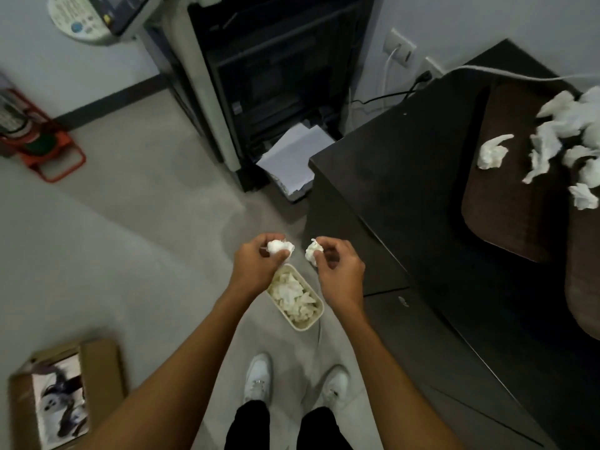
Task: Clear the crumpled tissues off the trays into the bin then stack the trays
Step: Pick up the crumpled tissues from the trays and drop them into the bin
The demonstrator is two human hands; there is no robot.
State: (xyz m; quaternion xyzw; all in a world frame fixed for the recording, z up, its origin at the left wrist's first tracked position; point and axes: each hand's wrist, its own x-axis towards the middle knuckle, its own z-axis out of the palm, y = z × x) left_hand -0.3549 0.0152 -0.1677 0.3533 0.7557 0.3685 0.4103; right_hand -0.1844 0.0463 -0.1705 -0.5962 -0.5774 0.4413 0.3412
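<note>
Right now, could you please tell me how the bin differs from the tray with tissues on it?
The bin is cream and stands on the floor; the brown tray lies on the dark table. The bin is packed with tissues; the tray's lie scattered, part bare. Both hold crumpled white tissues.
</note>
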